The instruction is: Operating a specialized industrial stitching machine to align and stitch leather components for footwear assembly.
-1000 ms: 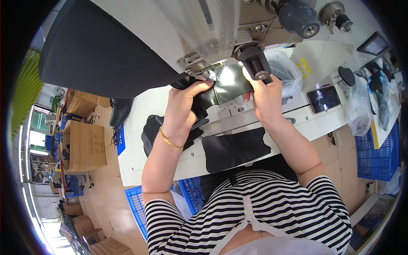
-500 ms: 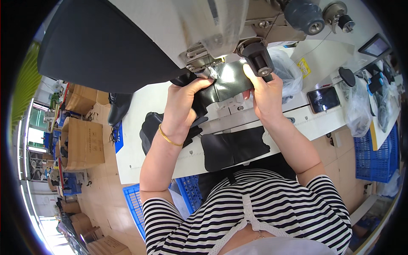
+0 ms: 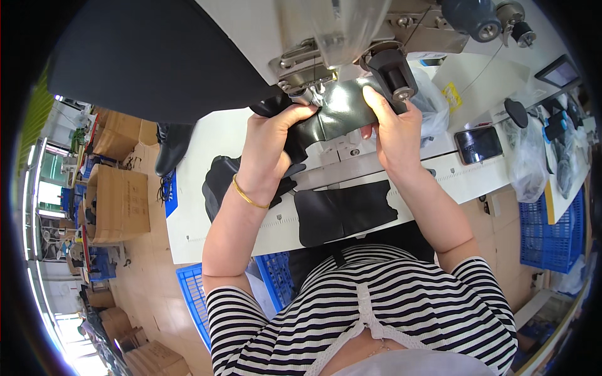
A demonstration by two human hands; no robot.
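A glossy black leather piece (image 3: 335, 116) lies under the head of a sewing machine (image 3: 307, 66), spread between my two hands. My left hand (image 3: 269, 135) pinches its left side, thumb on top close to the presser foot area. On the right, my right hand (image 3: 396, 128) grips the other edge with the thumb pressed on top and fingers underneath. Where the needle meets the leather is too small to make out. Nearer to me, a flat black leather panel (image 3: 345, 213) rests at the table edge. More black pieces (image 3: 219, 182) are heaped beside my left forearm.
The white table (image 3: 188, 219) carries a ruler strip along its front. A phone (image 3: 478, 145) and clear plastic bags (image 3: 527, 166) are to the right. Blue crates (image 3: 545, 235) stand below on both sides. Cardboard boxes (image 3: 119, 203) and a black boot (image 3: 171, 150) are at left.
The view has shifted slightly, moving the machine a little right in the picture. Both hands keep their hold on the leather piece, with little visible change in their grip.
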